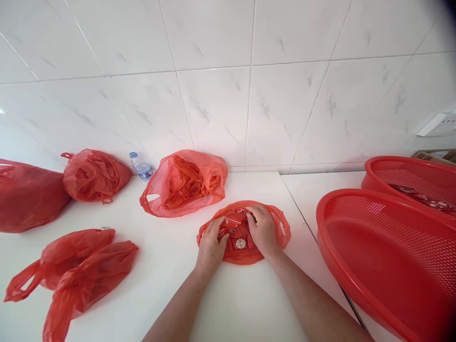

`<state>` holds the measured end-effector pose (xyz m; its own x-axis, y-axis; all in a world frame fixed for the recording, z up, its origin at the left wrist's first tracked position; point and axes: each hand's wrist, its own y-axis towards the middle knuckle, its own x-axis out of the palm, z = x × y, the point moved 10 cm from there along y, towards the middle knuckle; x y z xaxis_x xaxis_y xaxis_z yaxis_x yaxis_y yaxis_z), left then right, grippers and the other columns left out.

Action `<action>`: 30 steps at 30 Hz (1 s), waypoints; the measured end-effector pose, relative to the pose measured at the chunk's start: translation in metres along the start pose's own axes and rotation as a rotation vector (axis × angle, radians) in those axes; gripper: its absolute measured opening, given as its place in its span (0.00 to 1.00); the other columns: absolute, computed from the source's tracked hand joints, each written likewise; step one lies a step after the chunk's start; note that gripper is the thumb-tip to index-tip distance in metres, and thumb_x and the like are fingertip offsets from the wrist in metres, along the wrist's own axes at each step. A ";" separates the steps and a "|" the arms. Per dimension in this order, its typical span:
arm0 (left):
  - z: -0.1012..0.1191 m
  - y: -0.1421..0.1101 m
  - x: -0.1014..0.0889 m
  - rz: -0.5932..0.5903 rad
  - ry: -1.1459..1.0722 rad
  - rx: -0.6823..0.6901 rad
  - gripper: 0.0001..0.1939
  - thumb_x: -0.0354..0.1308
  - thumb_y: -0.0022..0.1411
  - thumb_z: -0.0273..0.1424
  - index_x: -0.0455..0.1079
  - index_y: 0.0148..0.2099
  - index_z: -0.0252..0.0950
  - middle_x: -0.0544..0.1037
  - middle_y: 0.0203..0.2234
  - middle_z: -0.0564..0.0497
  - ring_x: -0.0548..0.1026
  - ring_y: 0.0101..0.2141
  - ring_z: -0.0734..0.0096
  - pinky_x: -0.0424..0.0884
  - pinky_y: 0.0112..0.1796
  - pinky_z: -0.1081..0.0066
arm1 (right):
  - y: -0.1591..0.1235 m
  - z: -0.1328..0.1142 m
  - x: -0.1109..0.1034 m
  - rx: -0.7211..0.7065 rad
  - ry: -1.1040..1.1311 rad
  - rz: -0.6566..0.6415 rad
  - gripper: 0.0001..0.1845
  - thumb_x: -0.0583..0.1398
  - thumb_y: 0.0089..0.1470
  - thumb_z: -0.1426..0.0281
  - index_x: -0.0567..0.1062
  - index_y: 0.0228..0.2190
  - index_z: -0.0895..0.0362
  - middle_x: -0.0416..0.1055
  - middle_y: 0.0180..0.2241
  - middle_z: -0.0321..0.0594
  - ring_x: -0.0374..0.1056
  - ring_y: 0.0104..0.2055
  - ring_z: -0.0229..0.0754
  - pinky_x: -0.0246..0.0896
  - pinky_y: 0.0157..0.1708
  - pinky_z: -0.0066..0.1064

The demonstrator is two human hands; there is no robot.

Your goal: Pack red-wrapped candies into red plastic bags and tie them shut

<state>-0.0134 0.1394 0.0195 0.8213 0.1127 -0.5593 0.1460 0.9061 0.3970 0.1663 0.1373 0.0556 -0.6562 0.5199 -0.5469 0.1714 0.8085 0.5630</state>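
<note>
A flattened red plastic bag (pixel 242 257) lies on the white counter (pixel 171 280) directly in front of me. Several small red packets sit on it, one with a round white label (pixel 241 243) and a larger one (pixel 234 221) between my hands. My left hand (pixel 213 241) grips the left side of the packet pile, fingers curled over it. My right hand (pixel 262 230) presses down on the upper right of the pile, its fingers closed against the packets. The packets under both palms are hidden.
Other red plastic bags lie to the left, including a bulging one (pixel 183 184) behind my hands. A water bottle (pixel 140 166) stands by the tiled wall (pixel 213 104). Two red perforated basins (pixel 359 223) sit on the right, beyond a seam in the counter.
</note>
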 end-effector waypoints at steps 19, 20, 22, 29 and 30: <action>0.001 0.001 -0.016 0.048 -0.235 -0.111 0.17 0.57 0.59 0.38 0.68 0.50 0.38 0.76 0.39 0.48 0.74 0.40 0.61 0.69 0.43 0.62 | -0.009 0.005 0.032 0.335 0.779 -0.303 0.08 0.52 0.47 0.74 0.70 0.23 0.54 0.68 0.26 0.33 0.65 0.31 0.37 0.62 0.35 0.30; 0.001 0.001 -0.016 0.036 -0.264 -0.122 0.19 0.58 0.59 0.38 0.68 0.51 0.38 0.76 0.39 0.47 0.74 0.40 0.61 0.69 0.43 0.62 | -0.010 0.002 0.034 0.322 0.802 -0.336 0.08 0.52 0.47 0.74 0.70 0.23 0.54 0.68 0.26 0.32 0.64 0.31 0.36 0.61 0.35 0.29; 0.004 0.001 -0.012 -0.014 -0.331 -0.128 0.20 0.58 0.59 0.39 0.69 0.51 0.38 0.77 0.41 0.47 0.74 0.42 0.60 0.69 0.43 0.63 | -0.012 -0.005 0.038 0.300 0.823 -0.395 0.08 0.52 0.47 0.74 0.71 0.23 0.54 0.68 0.26 0.32 0.64 0.31 0.36 0.60 0.35 0.29; 0.001 -0.002 0.011 -0.172 -0.667 -0.280 0.15 0.61 0.57 0.38 0.73 0.45 0.36 0.78 0.40 0.46 0.76 0.40 0.59 0.72 0.42 0.64 | -0.019 -0.011 0.044 0.405 0.947 -0.446 0.07 0.55 0.49 0.72 0.70 0.33 0.53 0.71 0.33 0.33 0.67 0.34 0.38 0.63 0.34 0.30; -0.002 -0.002 0.012 -0.157 -0.700 -0.301 0.15 0.62 0.56 0.37 0.73 0.44 0.35 0.79 0.40 0.46 0.76 0.39 0.59 0.72 0.41 0.64 | -0.020 -0.011 0.045 0.435 0.984 -0.441 0.10 0.56 0.49 0.71 0.69 0.37 0.52 0.72 0.35 0.34 0.68 0.35 0.38 0.64 0.35 0.30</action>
<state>-0.0050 0.1393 0.0106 0.9750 -0.2189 0.0372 0.2155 0.9732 0.0805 0.1256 0.1411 0.0264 -0.9764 -0.1145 0.1829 -0.1016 0.9917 0.0786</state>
